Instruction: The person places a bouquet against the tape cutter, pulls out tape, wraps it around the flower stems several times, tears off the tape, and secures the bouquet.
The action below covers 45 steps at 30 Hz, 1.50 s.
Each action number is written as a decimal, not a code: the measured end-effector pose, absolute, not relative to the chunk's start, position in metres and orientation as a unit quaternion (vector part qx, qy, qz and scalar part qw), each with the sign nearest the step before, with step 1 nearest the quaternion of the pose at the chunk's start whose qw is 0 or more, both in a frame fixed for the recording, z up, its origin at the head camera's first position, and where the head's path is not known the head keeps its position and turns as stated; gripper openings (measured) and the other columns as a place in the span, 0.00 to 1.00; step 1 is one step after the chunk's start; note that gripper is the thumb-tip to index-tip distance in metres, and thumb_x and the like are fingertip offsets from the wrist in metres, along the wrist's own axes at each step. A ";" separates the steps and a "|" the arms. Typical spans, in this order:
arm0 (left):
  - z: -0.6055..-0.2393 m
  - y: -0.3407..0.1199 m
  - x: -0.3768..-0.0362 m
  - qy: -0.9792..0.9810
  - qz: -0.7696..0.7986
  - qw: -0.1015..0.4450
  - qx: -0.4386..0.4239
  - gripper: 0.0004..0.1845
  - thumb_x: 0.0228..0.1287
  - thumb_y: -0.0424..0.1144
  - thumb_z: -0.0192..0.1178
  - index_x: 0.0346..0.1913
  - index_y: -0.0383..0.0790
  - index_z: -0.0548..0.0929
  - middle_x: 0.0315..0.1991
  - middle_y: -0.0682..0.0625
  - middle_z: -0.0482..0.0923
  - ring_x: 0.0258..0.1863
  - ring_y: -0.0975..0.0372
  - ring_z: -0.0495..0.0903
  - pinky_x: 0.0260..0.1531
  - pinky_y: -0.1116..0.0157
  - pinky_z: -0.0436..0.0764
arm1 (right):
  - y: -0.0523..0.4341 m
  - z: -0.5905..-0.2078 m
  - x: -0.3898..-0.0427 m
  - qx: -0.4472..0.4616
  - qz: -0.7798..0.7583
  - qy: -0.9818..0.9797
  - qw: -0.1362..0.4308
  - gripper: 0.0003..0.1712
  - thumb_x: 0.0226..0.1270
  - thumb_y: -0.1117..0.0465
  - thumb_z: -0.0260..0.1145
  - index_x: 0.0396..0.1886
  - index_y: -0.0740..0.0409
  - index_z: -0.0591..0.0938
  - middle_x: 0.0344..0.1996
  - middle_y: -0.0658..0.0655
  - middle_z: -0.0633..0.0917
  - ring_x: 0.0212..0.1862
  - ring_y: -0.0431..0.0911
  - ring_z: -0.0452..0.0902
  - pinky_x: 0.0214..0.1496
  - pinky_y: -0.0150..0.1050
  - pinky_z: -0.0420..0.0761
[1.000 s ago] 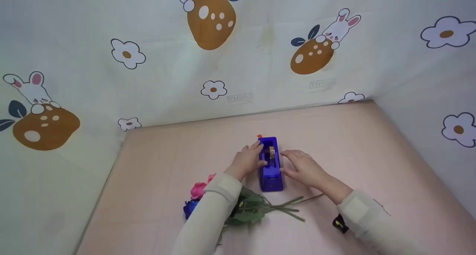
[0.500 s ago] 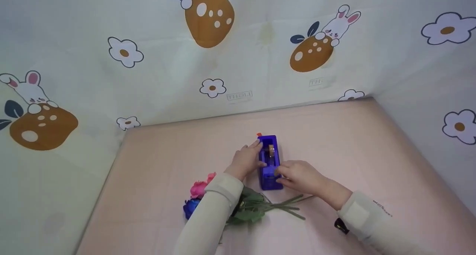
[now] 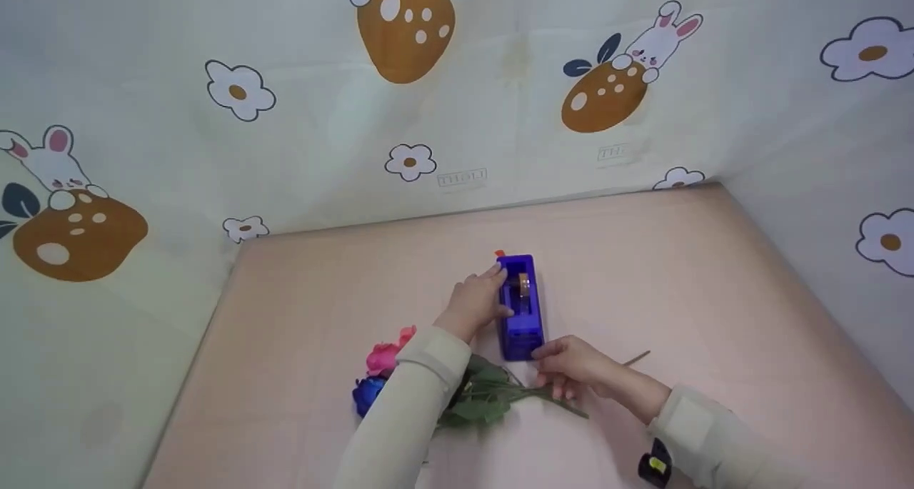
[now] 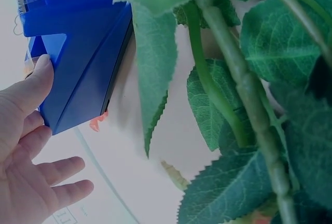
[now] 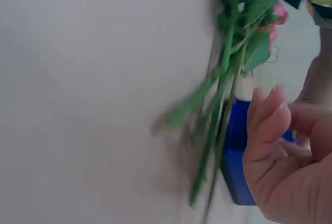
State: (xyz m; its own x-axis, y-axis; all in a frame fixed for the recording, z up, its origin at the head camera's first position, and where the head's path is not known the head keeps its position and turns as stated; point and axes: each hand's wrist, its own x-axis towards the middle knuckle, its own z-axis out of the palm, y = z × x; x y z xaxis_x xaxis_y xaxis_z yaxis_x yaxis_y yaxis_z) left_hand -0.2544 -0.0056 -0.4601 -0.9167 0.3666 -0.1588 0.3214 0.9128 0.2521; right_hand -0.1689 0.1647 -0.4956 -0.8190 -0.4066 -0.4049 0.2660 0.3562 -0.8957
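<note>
The pink surface (image 3: pixel 714 296) carries everything, hemmed by walls draped in a cloth (image 3: pixel 285 153) printed with rabbits and flowers. Near its middle stands a blue tape dispenser (image 3: pixel 520 307), lengthwise away from the person, a roll of tape (image 3: pixel 523 286) seated in it. The bunch of artificial flowers (image 3: pixel 457 396) lies just in front of the dispenser, its pink and blue heads to the left and its green stems (image 3: pixel 564 405) running right, under the right hand

The left hand (image 3: pixel 477 302) rests against the dispenser's left side, fingers fairly straight and thumb laid on the blue wall, steadying it rather than clutching it; the left wrist view shows the same, palm spread beside the blue body (image 4: pixel 78 58). The right hand (image 3: pixel 571 367) sits at the dispenser's near end, fingers curled with the tips drawn together as if pinching something small. Whether that is the tape's free end I cannot tell, since the right wrist view is blurred

By my judgement the work is at an early stage: the dispenser is braced, no strip of tape shows pulled out, and the stems lie loose and unbound
</note>
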 end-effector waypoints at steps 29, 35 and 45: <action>-0.457 0.000 -0.253 0.976 0.080 0.088 0.182 0.36 0.54 0.50 0.63 0.66 0.43 0.65 0.68 0.51 0.59 0.58 0.50 0.70 0.55 0.53 0.69 | 0.140 -0.529 -0.176 -0.205 -0.045 0.948 -0.240 0.28 0.47 0.49 0.71 0.31 0.62 0.65 0.18 0.56 0.74 0.15 0.48 0.73 0.13 0.40 0.72; -0.456 0.000 -0.252 0.976 0.084 0.087 0.179 0.36 0.54 0.50 0.63 0.65 0.42 0.66 0.68 0.51 0.60 0.57 0.50 0.71 0.54 0.53 0.70 | 0.139 -0.531 -0.177 -0.206 -0.041 0.942 -0.260 0.28 0.44 0.51 0.71 0.30 0.63 0.65 0.16 0.55 0.74 0.13 0.47 0.72 0.12 0.39 0.71; -0.459 -0.001 -0.252 0.977 0.094 0.087 0.170 0.36 0.54 0.49 0.63 0.65 0.43 0.66 0.67 0.51 0.60 0.58 0.50 0.70 0.55 0.53 0.70 | 0.136 -0.533 -0.178 -0.208 -0.029 0.938 -0.274 0.28 0.42 0.51 0.72 0.29 0.63 0.66 0.14 0.55 0.74 0.13 0.47 0.73 0.12 0.39 0.71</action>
State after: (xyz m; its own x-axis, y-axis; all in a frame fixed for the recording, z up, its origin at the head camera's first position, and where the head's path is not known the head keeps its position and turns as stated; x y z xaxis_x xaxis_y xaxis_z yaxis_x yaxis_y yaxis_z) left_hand -0.2524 -0.0014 -0.4594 -0.9268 0.3492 -0.1381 0.3164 0.9242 0.2137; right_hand -0.1781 0.1362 -0.5327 -0.7627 -0.3750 0.5269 -0.4069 0.9115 0.0598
